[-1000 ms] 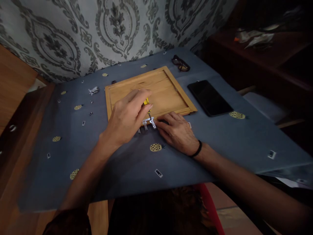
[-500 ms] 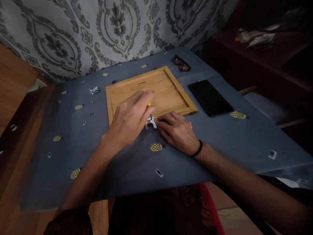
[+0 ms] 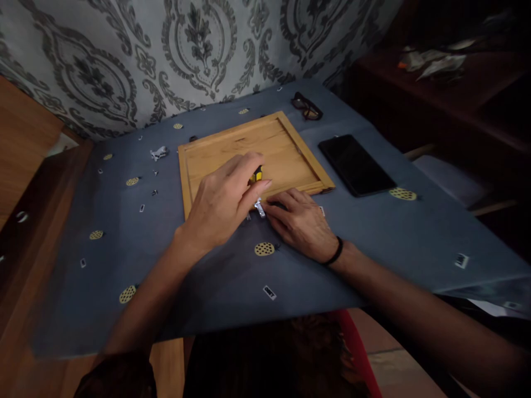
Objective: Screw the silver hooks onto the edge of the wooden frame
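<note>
My left hand point(image 3: 218, 196) is closed around the yellow-and-black handle of a screwdriver point(image 3: 258, 174), whose tip is hidden behind my thumb. Below it a silver metal hinge point(image 3: 259, 208) sits at the near edge of a framed wooden panel point(image 3: 297, 142), partly covered by my left hand. The fingertips of my right hand point(image 3: 302, 222) press together against the hinge's right side and the panel's edge. The panel lies flat on a blue patterned tablecloth point(image 3: 215, 298).
Left of the panel lie another silver metal hinge point(image 3: 159, 153) and small metal pieces point(image 3: 155, 192), perhaps screws. A black phone point(image 3: 357, 165) rests to the right, with dark-framed glasses point(image 3: 307, 106) behind it. A patterned curtain point(image 3: 199, 50) hangs at the table's far side.
My left hand has turned slightly around the screwdriver, so more of the yellow-and-black handle shows and the thumb covers more of the hinge. My right hand has stayed in place.
</note>
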The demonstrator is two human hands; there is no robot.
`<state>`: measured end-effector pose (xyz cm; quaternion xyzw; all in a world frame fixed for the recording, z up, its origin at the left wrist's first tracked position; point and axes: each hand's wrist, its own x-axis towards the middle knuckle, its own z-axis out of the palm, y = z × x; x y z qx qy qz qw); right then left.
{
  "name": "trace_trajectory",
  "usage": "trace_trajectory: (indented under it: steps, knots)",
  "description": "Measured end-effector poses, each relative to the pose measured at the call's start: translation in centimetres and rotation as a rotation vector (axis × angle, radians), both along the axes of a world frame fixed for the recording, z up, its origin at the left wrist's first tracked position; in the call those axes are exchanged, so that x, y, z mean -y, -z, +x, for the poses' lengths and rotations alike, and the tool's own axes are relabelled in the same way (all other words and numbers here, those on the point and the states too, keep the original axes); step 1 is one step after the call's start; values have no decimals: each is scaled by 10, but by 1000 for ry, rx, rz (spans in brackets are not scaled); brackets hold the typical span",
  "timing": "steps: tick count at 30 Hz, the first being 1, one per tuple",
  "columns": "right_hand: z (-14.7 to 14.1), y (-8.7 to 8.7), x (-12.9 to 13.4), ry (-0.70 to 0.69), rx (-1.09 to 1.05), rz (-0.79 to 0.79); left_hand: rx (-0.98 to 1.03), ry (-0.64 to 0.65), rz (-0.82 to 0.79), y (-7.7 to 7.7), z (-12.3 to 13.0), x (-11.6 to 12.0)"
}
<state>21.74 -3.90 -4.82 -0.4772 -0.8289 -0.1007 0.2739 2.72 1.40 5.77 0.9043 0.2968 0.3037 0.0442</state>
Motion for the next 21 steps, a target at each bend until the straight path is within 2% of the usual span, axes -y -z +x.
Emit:
trace_trajectory:
  steps: [7, 13, 21]
  knots:
    - [-1, 1, 0, -3, -12, 1, 17, -56, 31, 5, 4, 2]
    - [0, -1, 0, -5, -13, -23, 11, -91, 90, 3, 2, 2]
    - [-1, -2, 0, 6, -1, -13, -21, -82, 69, 0, -2, 1]
